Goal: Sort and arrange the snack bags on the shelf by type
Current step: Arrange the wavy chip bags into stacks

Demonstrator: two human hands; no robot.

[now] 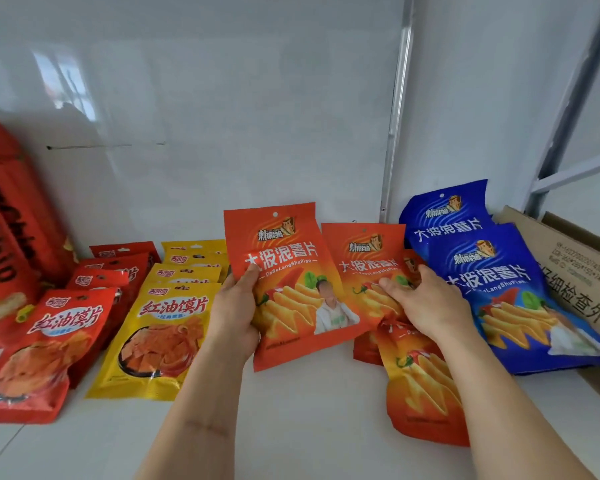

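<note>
Holding: the left hand (234,315) grips an orange chip bag (286,285) by its left edge, thumb across the front and fingers curled behind, keeping it upright at the centre of the frame above the white shelf (291,420).
Right hand: the right hand (426,303) lies on a second orange bag (364,268) just right of centre, fingers bent over its front; whether they pinch the bag or only press on it cannot be told.
Under the right arm: a third orange bag (420,379) lies flat on the shelf at lower right, partly covered by the forearm, and the edge of another orange pack peeks out beside it.
Blue bags: two blue chip bags (492,282) lean one in front of the other at the right of the frame, touching the orange group on their left side.
Yellow bags: a row of yellow snack bags (160,327) stands overlapped left of centre, just beside the left hand.
Red bags: a matching row of small red bags (45,348) sits further left, next to the yellow row.
Far left: a large red chip bag (4,216) stands tall against the frame edge.
Far right: a cardboard box (575,265) with printed characters rests behind the blue bags.
Backdrop: a white back panel (222,116) fills the upper frame, with a metal upright (397,109) at upper right.
</note>
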